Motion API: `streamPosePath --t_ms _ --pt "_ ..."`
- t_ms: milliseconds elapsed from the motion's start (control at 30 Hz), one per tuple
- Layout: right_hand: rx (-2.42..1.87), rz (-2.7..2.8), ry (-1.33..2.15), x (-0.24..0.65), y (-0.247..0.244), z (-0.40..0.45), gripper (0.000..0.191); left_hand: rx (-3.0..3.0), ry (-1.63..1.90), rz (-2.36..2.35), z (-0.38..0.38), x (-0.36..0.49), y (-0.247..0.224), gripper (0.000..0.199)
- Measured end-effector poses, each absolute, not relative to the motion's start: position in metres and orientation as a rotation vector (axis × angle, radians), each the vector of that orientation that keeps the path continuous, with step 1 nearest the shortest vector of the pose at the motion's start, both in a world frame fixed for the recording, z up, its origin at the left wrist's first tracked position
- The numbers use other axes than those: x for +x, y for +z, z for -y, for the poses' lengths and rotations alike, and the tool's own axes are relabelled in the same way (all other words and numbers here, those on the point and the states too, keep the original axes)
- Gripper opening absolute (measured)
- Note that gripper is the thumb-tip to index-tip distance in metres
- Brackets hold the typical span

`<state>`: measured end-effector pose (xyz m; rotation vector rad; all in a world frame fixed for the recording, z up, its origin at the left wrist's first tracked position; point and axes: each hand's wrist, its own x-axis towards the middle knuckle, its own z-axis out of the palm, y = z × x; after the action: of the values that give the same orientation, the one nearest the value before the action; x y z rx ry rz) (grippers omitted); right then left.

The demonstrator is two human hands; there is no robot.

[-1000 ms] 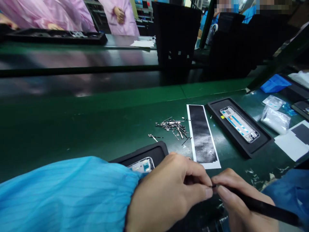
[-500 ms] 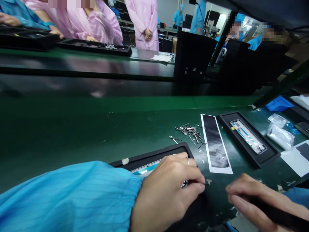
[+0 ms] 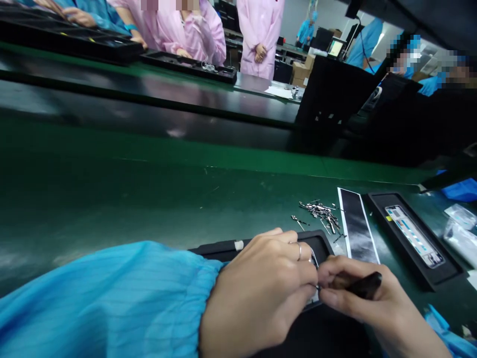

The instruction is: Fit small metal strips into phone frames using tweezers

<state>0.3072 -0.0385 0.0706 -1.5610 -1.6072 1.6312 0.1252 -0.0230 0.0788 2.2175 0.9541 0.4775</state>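
My left hand (image 3: 268, 283), with a ring on one finger, rests over a black foam tray (image 3: 323, 240). Its fingers are pinched at a tiny dark piece too small to name. Under the fingers a phone frame (image 3: 315, 299) shows only in part. My right hand (image 3: 365, 293) grips a dark pen-like tool (image 3: 367, 285), and its fingertips meet those of the left hand over the frame. Behind the tray lies a pile of small metal strips (image 3: 322, 214).
A white-edged black sheet (image 3: 358, 226) lies right of the pile. Farther right, another black tray (image 3: 428, 278) holds a phone frame (image 3: 415, 236), near clear plastic bags (image 3: 462, 233). Across the bench are people in pink and blue coats and long black trays (image 3: 190, 64).
My right hand has moved left to the tray and now meets my left hand, which stays over the phone frame. The camera view has shifted, so the background sits farther right.
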Motion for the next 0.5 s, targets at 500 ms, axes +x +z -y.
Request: streamPosePath --t_ms 500 --pt "-1.546 1.093 1.601 0.286 0.061 0.025 0.02 2.411 0.984 -1.018 0.01 0.116 0.048 0.014"
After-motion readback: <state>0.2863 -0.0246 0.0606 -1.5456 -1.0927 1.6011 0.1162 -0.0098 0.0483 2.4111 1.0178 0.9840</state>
